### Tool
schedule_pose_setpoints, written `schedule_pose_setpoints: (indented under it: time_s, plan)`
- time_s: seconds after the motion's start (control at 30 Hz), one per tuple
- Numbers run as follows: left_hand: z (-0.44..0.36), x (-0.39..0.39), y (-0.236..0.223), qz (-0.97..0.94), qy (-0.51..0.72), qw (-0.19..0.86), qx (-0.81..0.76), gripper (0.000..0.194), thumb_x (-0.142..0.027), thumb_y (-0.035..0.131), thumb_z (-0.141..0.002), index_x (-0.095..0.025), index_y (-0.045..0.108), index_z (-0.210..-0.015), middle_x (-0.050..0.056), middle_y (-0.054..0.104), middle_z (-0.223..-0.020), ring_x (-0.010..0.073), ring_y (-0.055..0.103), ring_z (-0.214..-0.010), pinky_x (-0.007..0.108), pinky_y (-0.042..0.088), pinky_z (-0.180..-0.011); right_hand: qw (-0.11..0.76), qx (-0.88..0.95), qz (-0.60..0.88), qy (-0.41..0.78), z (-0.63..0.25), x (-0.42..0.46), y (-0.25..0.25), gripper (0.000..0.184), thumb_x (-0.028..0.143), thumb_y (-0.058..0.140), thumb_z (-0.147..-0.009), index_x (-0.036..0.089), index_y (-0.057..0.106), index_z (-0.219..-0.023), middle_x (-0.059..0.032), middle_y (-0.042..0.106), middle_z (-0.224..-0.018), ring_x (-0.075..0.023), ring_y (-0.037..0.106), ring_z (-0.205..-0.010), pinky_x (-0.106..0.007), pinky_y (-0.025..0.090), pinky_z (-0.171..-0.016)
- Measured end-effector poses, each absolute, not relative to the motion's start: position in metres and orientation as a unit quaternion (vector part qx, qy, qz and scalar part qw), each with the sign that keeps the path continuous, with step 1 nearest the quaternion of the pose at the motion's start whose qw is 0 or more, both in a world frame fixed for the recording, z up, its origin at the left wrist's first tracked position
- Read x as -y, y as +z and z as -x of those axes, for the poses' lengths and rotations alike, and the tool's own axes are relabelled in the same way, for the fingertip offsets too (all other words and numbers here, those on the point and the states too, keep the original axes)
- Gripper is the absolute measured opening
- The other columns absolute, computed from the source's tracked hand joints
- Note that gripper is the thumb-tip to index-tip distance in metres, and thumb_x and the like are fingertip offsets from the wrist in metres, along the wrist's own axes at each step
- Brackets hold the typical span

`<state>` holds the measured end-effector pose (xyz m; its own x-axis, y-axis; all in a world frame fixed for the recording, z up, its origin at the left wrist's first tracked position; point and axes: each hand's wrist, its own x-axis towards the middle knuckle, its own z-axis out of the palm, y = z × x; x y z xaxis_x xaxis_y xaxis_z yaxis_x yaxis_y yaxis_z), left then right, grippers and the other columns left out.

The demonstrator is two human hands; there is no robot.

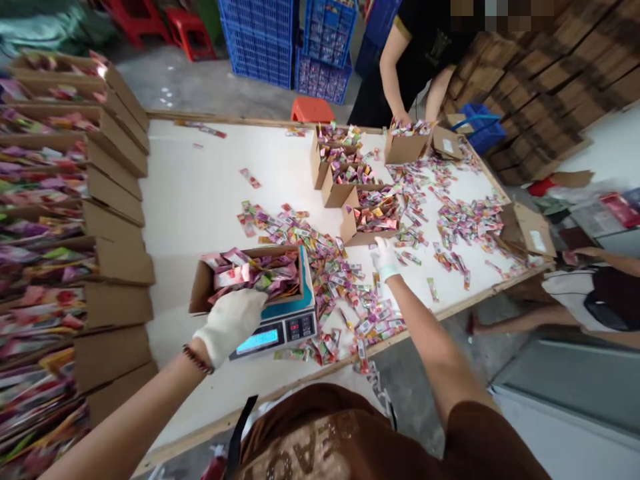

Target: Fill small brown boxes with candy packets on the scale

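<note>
My left hand (pixel 235 325), in a white glove, is at the near wall of an open cardboard box (pixel 199 283), its fingers closed over the rim. Colourful small packets (pixel 260 273) fill that box, which sits on a digital scale (pixel 300 325) with a lit blue display. Farther right, my right hand (pixel 386 260), also gloved, reaches to the near lower edge of another packet-filled cardboard box (pixel 367 238). Its fingertips meet the box there, but their grip is small and partly blurred. Loose packets (pixel 345 283) lie heaped between the two hands.
Filled cardboard boxes (pixel 120 263) line the table's left side. More filled boxes (pixel 336 195) stand in a row beyond my right hand. A co-worker's hand (pixel 401 119) is at a box across the white table (pixel 195 180); another person (pixel 595 293) is at the right.
</note>
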<state>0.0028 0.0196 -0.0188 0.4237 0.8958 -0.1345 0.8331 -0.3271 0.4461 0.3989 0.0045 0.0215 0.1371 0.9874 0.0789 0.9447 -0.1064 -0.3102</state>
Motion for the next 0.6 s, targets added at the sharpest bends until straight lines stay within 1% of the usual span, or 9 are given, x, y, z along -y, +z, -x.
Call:
schedule_pose_setpoints:
  time_s: [0.07,0.17,0.27,0.33,0.4,0.47,0.53,0.6]
  plan:
    - [0.027,-0.041,-0.021,-0.807,0.006,0.208,-0.552,0.026,-0.018,0.055,-0.083,-0.017,0.080,-0.088,0.019,0.077,-0.094,0.0390,0.074,-0.092,0.052,0.058,-0.089,0.145,0.655,0.739,0.070,-0.406,-0.041,0.020,0.042,0.041,0.067,-0.103,0.018,0.063,-0.138,-0.0114,0.063,-0.138,-0.0248,0.066,-0.117,-0.047,0.059,-0.100]
    - [0.077,-0.082,-0.018,-0.772,-0.030,0.175,-0.610,0.027,-0.023,0.055,-0.083,-0.017,0.079,-0.092,0.018,0.076,-0.092,0.0385,0.072,-0.088,0.050,0.057,-0.083,0.129,0.663,0.733,0.080,-0.408,-0.088,0.010,0.042,0.041,0.068,-0.102,0.018,0.063,-0.137,-0.0113,0.064,-0.136,-0.0248,0.067,-0.116,-0.047,0.059,-0.098]
    - [0.121,-0.131,-0.021,-0.732,-0.054,0.151,-0.662,0.026,-0.023,0.054,-0.084,-0.013,0.076,-0.094,0.018,0.074,-0.092,0.0368,0.070,-0.090,0.049,0.055,-0.088,0.091,0.668,0.732,0.093,-0.411,-0.121,-0.003,0.031,0.041,0.068,-0.103,0.023,0.068,-0.128,-0.0093,0.067,-0.131,-0.0228,0.067,-0.113,-0.043,0.059,-0.096]
    - [0.139,-0.164,-0.033,-0.713,-0.052,0.147,-0.683,0.026,-0.023,0.056,-0.083,-0.010,0.074,-0.096,0.020,0.073,-0.094,0.0369,0.069,-0.095,0.048,0.053,-0.094,0.058,0.667,0.737,0.098,-0.415,-0.132,-0.012,0.019,0.038,0.068,-0.103,0.024,0.072,-0.114,-0.0086,0.071,-0.119,-0.0216,0.067,-0.108,-0.039,0.057,-0.092]
    - [0.148,-0.194,-0.053,-0.701,-0.046,0.158,-0.694,0.025,-0.023,0.058,-0.082,-0.008,0.073,-0.095,0.022,0.073,-0.097,0.0384,0.069,-0.103,0.048,0.051,-0.098,0.025,0.661,0.743,0.101,-0.420,-0.132,-0.020,0.011,0.028,0.067,-0.100,0.019,0.073,-0.096,-0.0105,0.073,-0.103,-0.0218,0.067,-0.101,-0.034,0.053,-0.086]
    - [0.148,-0.217,-0.075,-0.693,-0.039,0.182,-0.696,0.024,-0.024,0.060,-0.081,-0.008,0.073,-0.092,0.024,0.073,-0.096,0.0400,0.069,-0.106,0.049,0.051,-0.098,-0.024,0.667,0.738,0.098,-0.423,-0.121,-0.025,0.016,0.015,0.064,-0.095,0.017,0.072,-0.081,-0.0132,0.071,-0.092,-0.0229,0.067,-0.095,-0.033,0.047,-0.082]
    - [0.145,-0.235,-0.093,-0.685,-0.033,0.204,-0.699,0.023,-0.025,0.062,-0.081,-0.008,0.074,-0.093,0.025,0.073,-0.093,0.0404,0.069,-0.106,0.051,0.050,-0.097,-0.089,0.703,0.702,0.075,-0.420,-0.101,-0.022,0.021,0.008,0.059,-0.091,0.017,0.072,-0.078,-0.0149,0.071,-0.091,-0.0247,0.065,-0.095,-0.034,0.044,-0.082]
    - [0.142,-0.247,-0.101,-0.678,-0.021,0.214,-0.703,0.026,-0.028,0.062,-0.085,-0.007,0.073,-0.096,0.025,0.072,-0.093,0.0377,0.070,-0.106,0.051,0.049,-0.098,-0.126,0.750,0.648,0.025,-0.408,-0.075,-0.011,0.023,0.011,0.055,-0.095,0.018,0.074,-0.083,-0.0147,0.072,-0.095,-0.0262,0.063,-0.096,-0.035,0.043,-0.085]
